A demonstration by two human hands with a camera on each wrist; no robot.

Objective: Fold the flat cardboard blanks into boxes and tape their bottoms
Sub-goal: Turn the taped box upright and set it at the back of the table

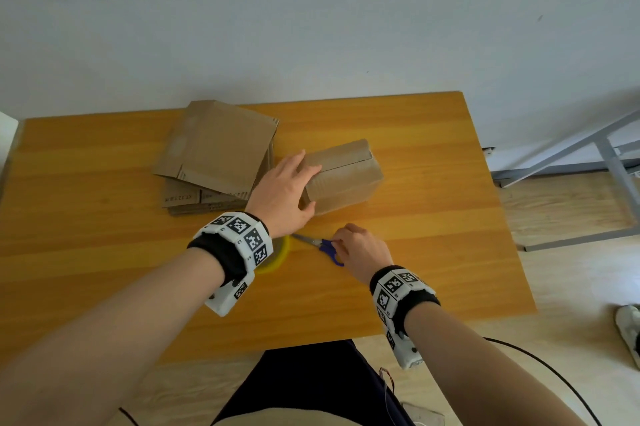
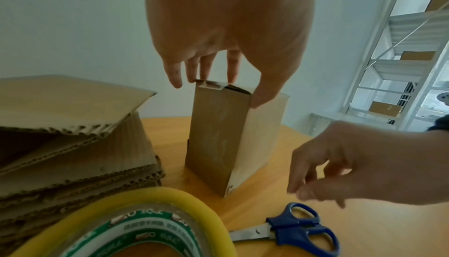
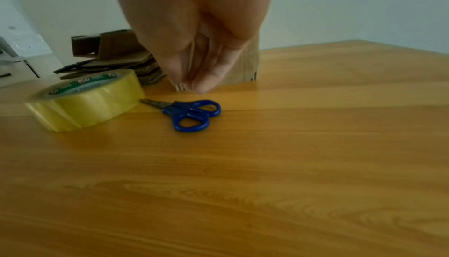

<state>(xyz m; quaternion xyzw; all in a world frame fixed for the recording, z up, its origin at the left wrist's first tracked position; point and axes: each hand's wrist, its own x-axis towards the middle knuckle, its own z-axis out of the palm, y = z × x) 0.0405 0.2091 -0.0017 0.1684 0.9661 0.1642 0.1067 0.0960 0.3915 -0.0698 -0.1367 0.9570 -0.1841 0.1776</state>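
**Folded box held at frame centre, scissors beneath the right hand**

A small brown folded cardboard box (image 1: pixel 343 176) is stood on the orange wooden bench (image 1: pixel 433 217) at the centre of the head view, its flaps closed; its contents cannot be seen. It is gripped at its near-left end by the left hand (image 1: pixel 287 193), fingers laid over the top and thumb on the side. To its left, a stack of flat brown cardboard blanks (image 1: pixel 214 155) is piled. Lower centre, the right hand (image 1: pixel 363 249) is held loosely curled just above the blue-handled scissors (image 1: pixel 325 249), nothing grasped. A roll of yellowish clear tape (image 3: pixel 85 99) lies beside the scissors.
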